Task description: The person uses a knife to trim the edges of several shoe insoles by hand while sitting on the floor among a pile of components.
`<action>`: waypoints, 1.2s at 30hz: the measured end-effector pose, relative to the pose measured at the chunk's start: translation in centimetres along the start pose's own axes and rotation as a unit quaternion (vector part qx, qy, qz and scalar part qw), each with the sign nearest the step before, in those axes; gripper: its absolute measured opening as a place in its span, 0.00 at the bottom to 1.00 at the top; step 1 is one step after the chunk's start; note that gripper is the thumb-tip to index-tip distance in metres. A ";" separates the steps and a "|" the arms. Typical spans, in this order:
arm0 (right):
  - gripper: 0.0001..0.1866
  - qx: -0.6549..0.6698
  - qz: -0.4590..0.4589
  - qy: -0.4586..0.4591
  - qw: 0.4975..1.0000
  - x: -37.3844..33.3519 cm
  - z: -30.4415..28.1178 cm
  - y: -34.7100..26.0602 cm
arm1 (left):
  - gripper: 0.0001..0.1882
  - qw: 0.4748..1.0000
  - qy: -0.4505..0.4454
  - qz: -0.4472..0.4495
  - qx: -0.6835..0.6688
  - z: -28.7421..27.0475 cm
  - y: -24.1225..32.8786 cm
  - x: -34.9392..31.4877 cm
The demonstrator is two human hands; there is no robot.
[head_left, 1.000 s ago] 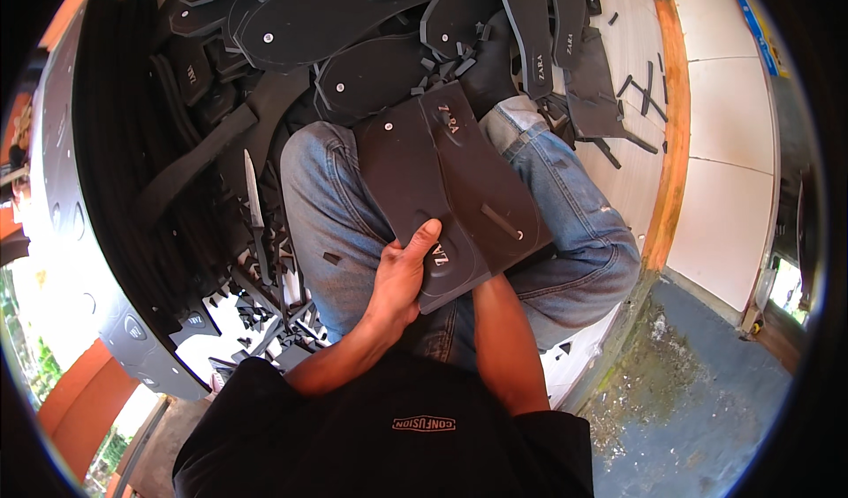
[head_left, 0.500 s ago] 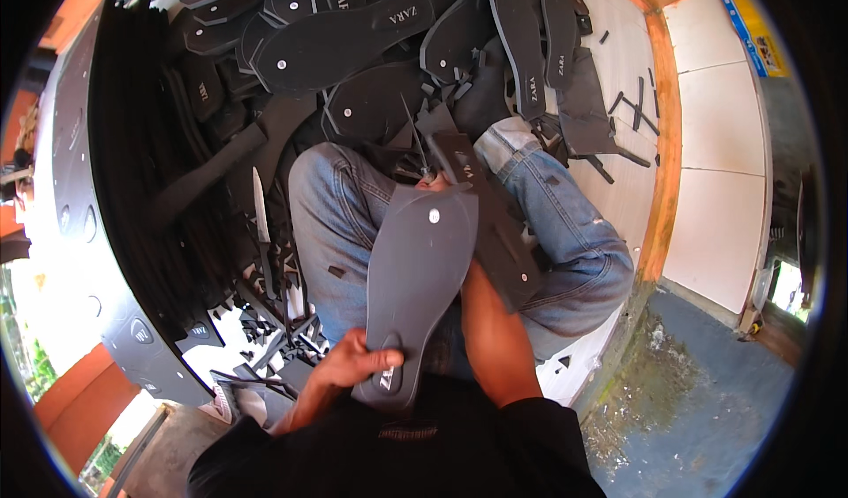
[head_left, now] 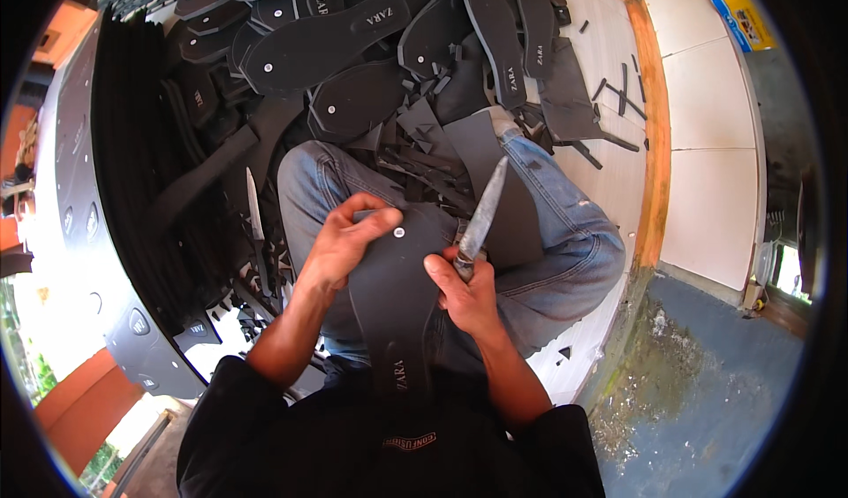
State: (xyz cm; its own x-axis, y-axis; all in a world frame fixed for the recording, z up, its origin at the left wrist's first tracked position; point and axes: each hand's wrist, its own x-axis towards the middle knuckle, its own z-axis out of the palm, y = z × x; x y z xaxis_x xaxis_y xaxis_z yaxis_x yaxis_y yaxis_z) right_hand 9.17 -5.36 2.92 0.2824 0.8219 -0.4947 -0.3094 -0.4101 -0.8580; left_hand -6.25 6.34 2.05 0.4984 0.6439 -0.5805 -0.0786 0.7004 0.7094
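Left hand (head_left: 352, 240) first: it's pinching the black shoe sole (head_left: 391, 299) by its broad far end, thumb on top, right beside the small white label (head_left: 399, 232). Right hand (head_left: 468, 293) now: I've got it wrapped round the handle of a knife (head_left: 487, 205), blade up and slanting away, with the thumb at the sole's right edge; whether it's pressing there, I can't tell. The sole runs lengthwise over the lap, narrow end towards the black shirt (head_left: 309, 436).

To handle this well, I'd keep the left thumb back from the rim, the blade out of line with both fingers and knees, and the sole well backed, since thin foam like this probably bends.

Moving out: a plain dark sheet (head_left: 508, 202) lies against the right leg (head_left: 579, 250), scraps (head_left: 433, 175) litter the space between the knees, a second knife (head_left: 254, 205) rests left of the left knee, and beyond, a heap of soles (head_left: 309, 45).
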 end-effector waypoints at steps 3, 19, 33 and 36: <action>0.17 -0.140 -0.079 0.024 0.987 -0.7 -2.9 0.4 | 0.15 0.999 -0.030 -0.018 0.033 1.5 0.4 0.4; 0.13 -0.442 -0.197 0.031 0.875 0.9 -5.2 0.8 | 0.18 0.989 -0.073 -0.047 0.119 3.1 0.6 -0.2; 0.12 0.077 -0.087 0.131 0.985 4.4 -7.7 -6.6 | 0.22 0.943 -0.177 -0.029 -0.279 1.8 -4.9 5.5; 0.11 0.104 -0.079 0.153 0.980 2.8 -7.3 -5.4 | 0.10 0.986 -0.105 0.123 -0.031 6.1 -8.0 3.5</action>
State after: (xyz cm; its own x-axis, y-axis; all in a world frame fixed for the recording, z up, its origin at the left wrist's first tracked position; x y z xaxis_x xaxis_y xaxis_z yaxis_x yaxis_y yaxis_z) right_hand 18.25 -3.76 5.18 0.5900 0.6990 -0.4041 -0.4102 -0.1715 -0.8957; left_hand 1.41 1.14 -3.25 0.6255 0.7231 -0.2930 -0.2685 0.5521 0.7894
